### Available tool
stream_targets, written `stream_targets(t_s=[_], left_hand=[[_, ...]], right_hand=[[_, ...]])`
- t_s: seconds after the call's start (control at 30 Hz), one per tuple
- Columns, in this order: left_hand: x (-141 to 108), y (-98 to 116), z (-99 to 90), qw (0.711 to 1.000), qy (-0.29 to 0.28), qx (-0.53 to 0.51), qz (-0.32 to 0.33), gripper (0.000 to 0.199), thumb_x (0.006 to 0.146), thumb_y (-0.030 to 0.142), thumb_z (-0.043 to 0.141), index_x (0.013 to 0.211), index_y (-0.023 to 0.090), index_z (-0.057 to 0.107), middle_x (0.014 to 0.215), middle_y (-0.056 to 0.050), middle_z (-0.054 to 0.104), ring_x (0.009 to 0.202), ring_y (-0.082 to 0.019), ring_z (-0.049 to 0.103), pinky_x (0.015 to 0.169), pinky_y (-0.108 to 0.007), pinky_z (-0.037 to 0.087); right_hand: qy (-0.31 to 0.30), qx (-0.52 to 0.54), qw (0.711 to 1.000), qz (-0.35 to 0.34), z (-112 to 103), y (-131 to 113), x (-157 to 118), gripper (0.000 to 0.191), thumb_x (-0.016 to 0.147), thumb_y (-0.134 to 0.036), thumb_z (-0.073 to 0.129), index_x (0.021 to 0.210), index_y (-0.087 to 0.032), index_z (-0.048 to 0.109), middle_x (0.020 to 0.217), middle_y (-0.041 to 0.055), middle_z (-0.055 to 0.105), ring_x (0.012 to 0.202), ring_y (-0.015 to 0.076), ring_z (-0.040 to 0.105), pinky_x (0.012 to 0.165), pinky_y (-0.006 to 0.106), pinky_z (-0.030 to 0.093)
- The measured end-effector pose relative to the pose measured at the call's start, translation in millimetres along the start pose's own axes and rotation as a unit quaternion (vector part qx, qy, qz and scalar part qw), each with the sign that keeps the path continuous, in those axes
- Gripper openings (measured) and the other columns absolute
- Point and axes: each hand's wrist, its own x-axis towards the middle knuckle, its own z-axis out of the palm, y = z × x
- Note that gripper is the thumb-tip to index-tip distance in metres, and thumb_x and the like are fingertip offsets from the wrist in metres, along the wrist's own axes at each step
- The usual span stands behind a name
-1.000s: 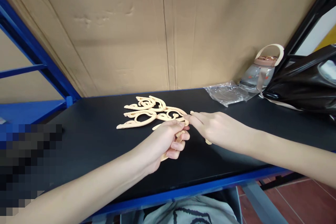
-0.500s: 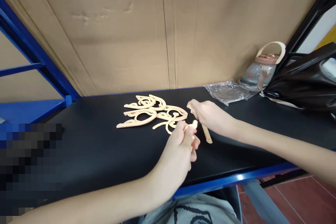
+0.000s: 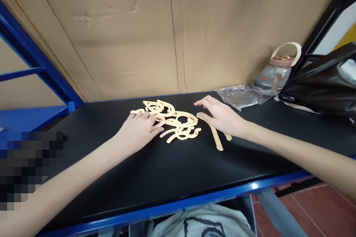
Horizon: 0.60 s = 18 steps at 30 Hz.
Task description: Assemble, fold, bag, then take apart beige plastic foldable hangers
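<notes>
Several cream plastic pieces with curved arms and rings (image 3: pixel 182 120) lie in a pile on the black tabletop (image 3: pixel 155 170). Small cream hooks (image 3: pixel 185 133) rest at the pile's near side. My left hand (image 3: pixel 140 127) reaches over the left end of the pile, its fingertips bent over a curved piece that it partly covers; whether it grips the piece is hard to tell. Right of the pile, my right hand (image 3: pixel 217 114) hovers with fingers apart and nothing in them. Two flat cream strips (image 3: pixel 217 140) lie beneath and beside it.
At the back right are a crumpled clear plastic bag (image 3: pixel 240 96), a clear bottle (image 3: pixel 274 74) with a handle and strap, and a black bag (image 3: pixel 325 81). Cardboard (image 3: pixel 125 37) stands behind the table. A blue frame (image 3: pixel 55 70) rises at the left.
My left hand has let go of the small hook and moved left onto the pile. The hook lies with the others. My right hand has opened, and a second strip now lies near it.
</notes>
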Motion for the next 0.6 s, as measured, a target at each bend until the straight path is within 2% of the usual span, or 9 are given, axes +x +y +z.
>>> stream_targets(t_s=[0.1, 0.17, 0.27, 0.37, 0.4, 0.47, 0.53, 0.6], left_hand=[[2.4, -12.0, 7.4, 0.990, -0.022, -0.103, 0.089, 0.033, 0.096, 0.033, 0.036, 0.108, 0.018, 0.062, 0.110, -0.011, 0.064, 0.105, -0.027, 0.056, 0.090, -0.038, 0.040], [1.2, -11.9, 3.9, 0.982, -0.034, -0.138, 0.121, 0.031, 0.097, 0.032, 0.034, 0.107, 0.021, 0.061, 0.111, -0.007, 0.064, 0.102, -0.023, 0.057, 0.088, -0.035, 0.040], [-6.7, -2.8, -9.9, 0.979, -0.023, -0.118, 0.164, 0.025, 0.096, 0.028, 0.038, 0.091, 0.023, 0.063, 0.097, -0.005, 0.066, 0.091, -0.021, 0.059, 0.084, -0.034, 0.039], [-18.7, 11.7, -24.5, 0.978, 0.032, -0.066, 0.194, 0.024, 0.089, 0.015, 0.042, 0.081, 0.022, 0.064, 0.082, -0.007, 0.064, 0.084, -0.024, 0.058, 0.083, -0.038, 0.039], [-22.8, 16.7, -28.6, 0.977, 0.048, -0.059, 0.199, 0.026, 0.086, 0.011, 0.041, 0.080, 0.022, 0.065, 0.081, -0.009, 0.063, 0.085, -0.025, 0.058, 0.083, -0.039, 0.040], [-31.0, 25.9, -35.9, 0.975, 0.076, -0.048, 0.204, 0.032, 0.083, 0.006, 0.038, 0.081, 0.022, 0.066, 0.081, -0.011, 0.062, 0.087, -0.028, 0.057, 0.082, -0.041, 0.041], [-38.8, 32.7, -42.0, 0.975, 0.096, -0.011, 0.202, 0.037, 0.082, 0.004, 0.035, 0.083, 0.022, 0.067, 0.081, -0.012, 0.061, 0.088, -0.029, 0.056, 0.081, -0.043, 0.042], [-45.8, 35.6, -46.4, 0.978, 0.111, 0.056, 0.166, 0.042, 0.082, 0.003, 0.030, 0.086, 0.020, 0.068, 0.080, -0.014, 0.061, 0.087, -0.031, 0.056, 0.078, -0.045, 0.043]], right_hand=[[0.004, -0.025, 0.997, -0.070, -1.7, -12.2, -2.3, 0.027, 0.095, -0.024, 0.045, 0.119, -0.016, 0.054, 0.118, 0.0088, 0.056, 0.109, 0.0217, 0.055, 0.091, 0.038, 0.048], [0.005, -0.026, 0.994, -0.107, -1.9, -19.0, -2.3, 0.024, 0.095, -0.023, 0.046, 0.115, -0.016, 0.056, 0.116, 0.0083, 0.057, 0.108, 0.0214, 0.055, 0.091, 0.038, 0.049], [0.003, 0.002, 0.993, -0.115, 0.0, -25.1, 1.0, 0.023, 0.096, -0.025, 0.045, 0.115, -0.017, 0.056, 0.115, 0.0090, 0.059, 0.108, 0.0228, 0.055, 0.093, 0.041, 0.047], [-0.002, 0.114, 0.989, -0.089, 3.4, -30.1, 8.2, 0.041, 0.095, -0.040, 0.049, 0.130, -0.020, 0.045, 0.121, 0.0105, 0.059, 0.110, 0.0237, 0.056, 0.092, 0.044, 0.047], [-0.015, 0.175, 0.981, -0.086, 4.1, -32.4, 11.4, 0.050, 0.093, -0.044, 0.052, 0.135, -0.021, 0.039, 0.122, 0.0107, 0.059, 0.109, 0.0231, 0.057, 0.092, 0.044, 0.048], [-0.033, 0.309, 0.946, -0.095, 3.3, -37.7, 17.8, 0.062, 0.088, -0.043, 0.060, 0.138, -0.021, 0.032, 0.118, 0.0094, 0.062, 0.104, 0.0202, 0.061, 0.089, 0.040, 0.050], [-0.018, 0.408, 0.906, -0.110, -1.3, -41.5, 23.3, 0.049, 0.085, -0.034, 0.065, 0.126, -0.019, 0.044, 0.106, 0.0062, 0.066, 0.095, 0.0173, 0.064, 0.086, 0.035, 0.052], [0.017, 0.447, 0.889, -0.101, -9.4, -40.7, 25.6, 0.027, 0.082, -0.028, 0.068, 0.103, -0.016, 0.056, 0.093, 0.0036, 0.068, 0.087, 0.0160, 0.066, 0.082, 0.033, 0.053]])
